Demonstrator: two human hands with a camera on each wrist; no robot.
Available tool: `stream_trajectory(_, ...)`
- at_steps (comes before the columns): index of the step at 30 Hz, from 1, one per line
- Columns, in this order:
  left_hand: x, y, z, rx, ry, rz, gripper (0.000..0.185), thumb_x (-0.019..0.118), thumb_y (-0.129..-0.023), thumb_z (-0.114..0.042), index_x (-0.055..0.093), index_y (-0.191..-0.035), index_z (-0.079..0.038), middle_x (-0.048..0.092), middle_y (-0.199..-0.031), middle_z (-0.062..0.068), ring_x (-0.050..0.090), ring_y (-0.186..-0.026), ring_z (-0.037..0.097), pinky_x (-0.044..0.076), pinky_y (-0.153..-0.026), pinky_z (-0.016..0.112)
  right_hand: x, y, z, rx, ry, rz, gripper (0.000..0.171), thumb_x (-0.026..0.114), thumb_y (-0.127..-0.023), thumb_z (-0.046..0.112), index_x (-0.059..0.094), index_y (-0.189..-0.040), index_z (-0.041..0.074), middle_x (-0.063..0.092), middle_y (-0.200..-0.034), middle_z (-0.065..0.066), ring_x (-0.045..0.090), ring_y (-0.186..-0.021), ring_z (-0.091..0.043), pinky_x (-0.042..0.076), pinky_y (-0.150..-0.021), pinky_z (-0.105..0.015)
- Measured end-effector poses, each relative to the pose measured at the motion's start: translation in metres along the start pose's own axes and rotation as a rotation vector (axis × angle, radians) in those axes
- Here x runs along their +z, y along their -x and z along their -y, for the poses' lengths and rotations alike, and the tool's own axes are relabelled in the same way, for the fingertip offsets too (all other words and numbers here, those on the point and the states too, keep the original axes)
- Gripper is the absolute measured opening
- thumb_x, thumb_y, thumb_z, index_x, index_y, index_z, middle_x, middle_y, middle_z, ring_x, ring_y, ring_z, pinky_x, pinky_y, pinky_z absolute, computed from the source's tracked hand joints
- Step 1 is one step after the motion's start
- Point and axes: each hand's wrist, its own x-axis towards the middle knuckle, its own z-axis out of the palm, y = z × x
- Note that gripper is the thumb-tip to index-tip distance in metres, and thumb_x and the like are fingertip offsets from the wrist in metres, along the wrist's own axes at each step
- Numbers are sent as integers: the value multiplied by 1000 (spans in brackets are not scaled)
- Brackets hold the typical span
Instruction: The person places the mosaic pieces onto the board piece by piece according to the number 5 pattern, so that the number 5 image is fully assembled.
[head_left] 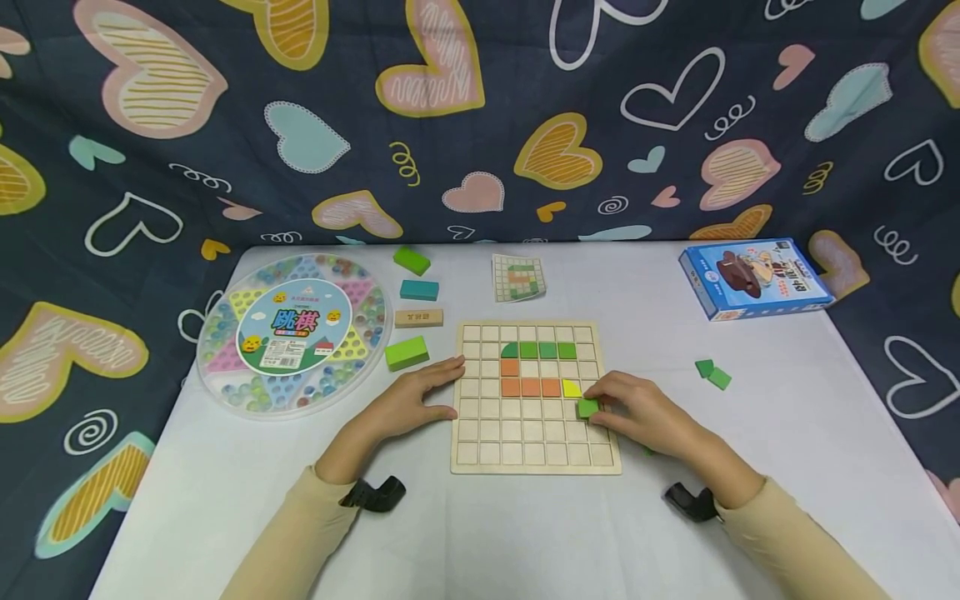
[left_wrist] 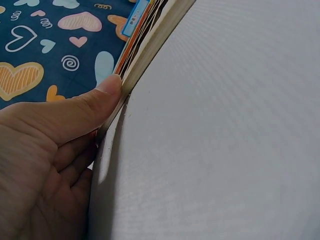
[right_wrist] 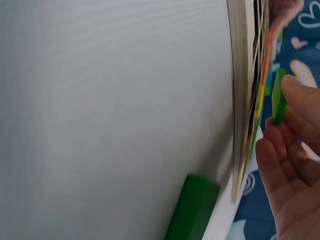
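A wooden grid board (head_left: 535, 457) lies on the white table, with green, orange and one yellow tile (head_left: 572, 388) set in its squares. My right hand (head_left: 637, 410) pinches a small green tile (head_left: 587, 407) over the board's right side, just below the yellow one; in the right wrist view the green tile (right_wrist: 278, 97) sits between fingertips beside the board's edge (right_wrist: 241, 90). My left hand (head_left: 420, 396) rests flat against the board's left edge, and in the left wrist view its thumb (left_wrist: 95, 102) presses the board's side (left_wrist: 150, 52).
A round marble game case (head_left: 294, 333) sits at left. Green, teal and wooden blocks (head_left: 407, 352) lie between it and the board. A pattern card (head_left: 517, 277) lies behind the board, a blue box (head_left: 753, 279) at the far right, two loose green tiles (head_left: 712, 373) beside it.
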Motion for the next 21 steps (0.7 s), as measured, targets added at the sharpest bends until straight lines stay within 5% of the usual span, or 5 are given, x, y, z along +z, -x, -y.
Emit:
stream_trajectory(7, 0, -1, 0, -11, -3, 9, 69, 73, -82, -28, 44, -141, -6, 33, -153, 1, 28, -142, 23, 29, -114, 43, 7, -12, 6, -3, 60, 84, 27, 75, -82, 24, 68, -105, 12, 63, -104, 5, 55, -89, -6, 52, -76, -26)
stream_trajectory(14, 0, 0, 0, 3, -8, 0, 70, 73, -82, -29, 44, -141, -6, 33, -153, 1, 29, -142, 23, 30, -114, 44, 11, -16, 7, -80, 125, 51, 25, 76, -81, 21, 69, -102, 11, 61, -100, 4, 55, -88, -6, 52, -73, -25)
stream_trajectory(21, 1, -1, 2, 15, -9, -3, 70, 73, -81, -29, 45, -141, -6, 34, -153, 3, 30, -142, 24, 30, -114, 45, 9, -13, 6, -34, 69, 32, 29, 77, -80, 24, 68, -104, 12, 61, -104, 6, 58, -94, -8, 54, -80, -29)
